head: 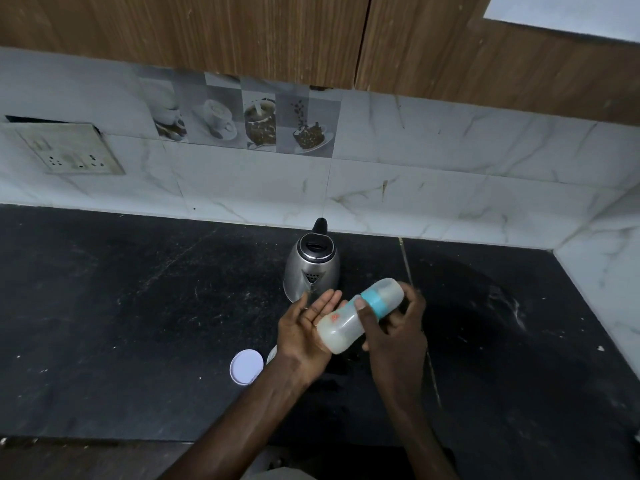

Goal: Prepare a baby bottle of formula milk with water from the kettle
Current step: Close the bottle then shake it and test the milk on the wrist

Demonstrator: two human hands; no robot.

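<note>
While the right hand (398, 327) grips the baby bottle (341, 327) round its teal collar, tipped almost flat above the desk (138, 306), the left hand (306, 329) lies flat and palm up under its base, likely steadying a shake. Milky liquid sits inside; the kettle (311, 268) stands just behind.

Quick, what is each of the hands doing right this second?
Left hand: open, palm up, at the base of the baby bottle.
Right hand: closed round the baby bottle, holding it tilted.
</note>
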